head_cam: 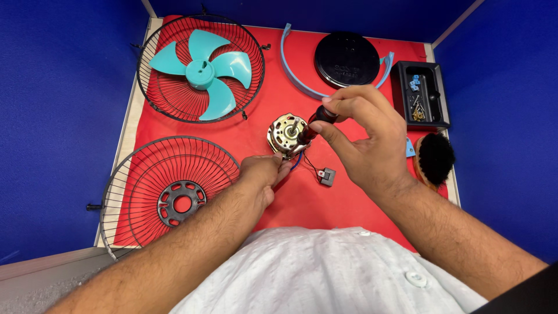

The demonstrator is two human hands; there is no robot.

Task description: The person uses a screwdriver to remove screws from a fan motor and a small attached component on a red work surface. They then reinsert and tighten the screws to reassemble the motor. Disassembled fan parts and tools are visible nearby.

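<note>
A small fan motor [285, 132] with a metal casing and copper windings stands on the red mat [302, 197] in the middle. My left hand [263, 174] grips its lower edge from below. My right hand [366, 139] holds a screwdriver [317, 122] with a dark red and black handle, its tip set against the motor's right side. Thin wires run from the motor to a small grey plug [327, 176] lying on the mat.
A wire fan guard [200, 67] with a teal blade [200, 72] lies at the back left, a second guard [168, 195] at the front left. At the back sit a black round base [347, 59], a light blue ring [290, 67], a black parts tray [419, 96] and a brush [433, 158].
</note>
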